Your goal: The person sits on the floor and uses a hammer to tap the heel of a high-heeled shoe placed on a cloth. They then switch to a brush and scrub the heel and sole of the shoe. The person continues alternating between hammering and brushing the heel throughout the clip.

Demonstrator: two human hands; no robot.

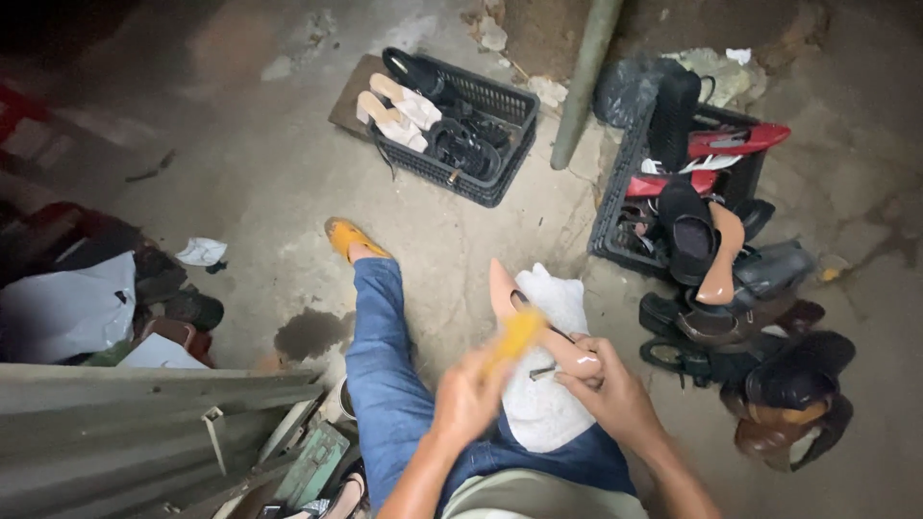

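pink shoe in right grip; brush atop

Bare floor ahead, shoe crates beyond, shoe pile right

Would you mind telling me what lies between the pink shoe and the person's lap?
In the head view, a white cloth is spread over the lap, under the pink shoe held by the right hand.

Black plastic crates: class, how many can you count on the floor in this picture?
2. One black crate sits top centre, holding pale and black shoes; another black crate stands right of the pole, piled with shoes. Others may be hidden.
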